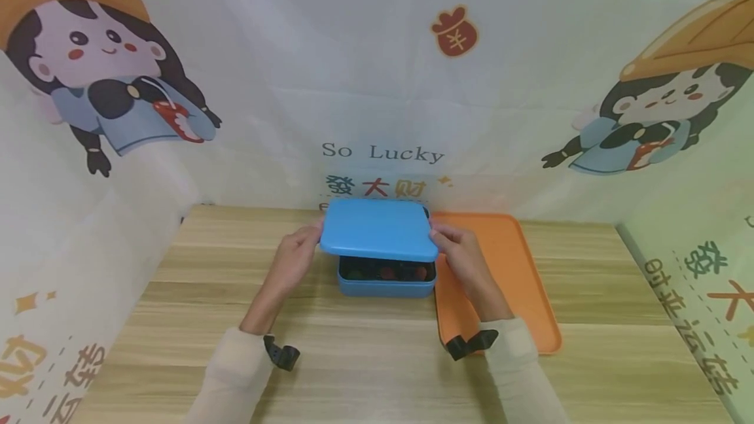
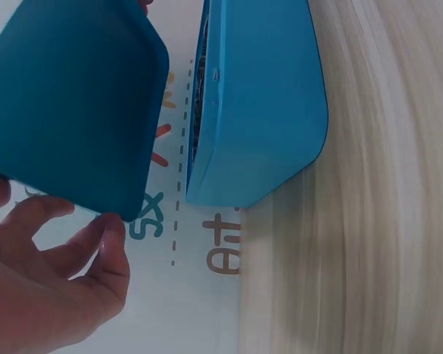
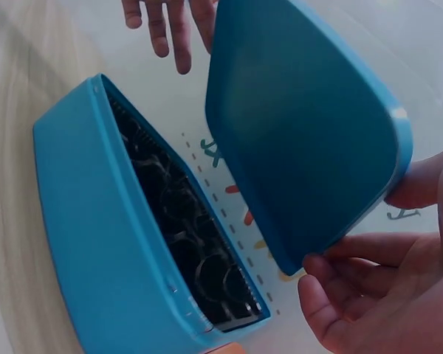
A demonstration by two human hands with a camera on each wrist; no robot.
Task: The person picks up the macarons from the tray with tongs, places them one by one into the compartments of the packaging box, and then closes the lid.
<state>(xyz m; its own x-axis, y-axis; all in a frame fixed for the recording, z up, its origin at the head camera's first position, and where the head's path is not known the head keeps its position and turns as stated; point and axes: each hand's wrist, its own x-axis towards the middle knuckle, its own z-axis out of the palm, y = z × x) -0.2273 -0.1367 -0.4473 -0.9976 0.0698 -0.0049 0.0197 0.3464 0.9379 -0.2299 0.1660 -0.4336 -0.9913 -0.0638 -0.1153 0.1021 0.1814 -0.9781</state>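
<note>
A blue lid (image 1: 379, 228) is held above a blue rectangular box (image 1: 385, 288), apart from it and tilted. My left hand (image 1: 294, 257) grips the lid's left edge, and my right hand (image 1: 462, 254) pinches the right edge between thumb and fingers. The right wrist view shows a dark insert (image 3: 179, 199) with round shapes inside the open box. Dim reddish and dark things lie in there in the head view, too dark to name. In the left wrist view the lid's underside (image 2: 74, 96) faces the camera, with the left fingers (image 2: 107, 254) along its edge.
An orange tray (image 1: 530, 300) lies flat on the wood-grain table (image 1: 365, 358), just right of the box and partly beneath my right forearm. A printed white cloth (image 1: 353, 84) hangs behind and along both sides of the table.
</note>
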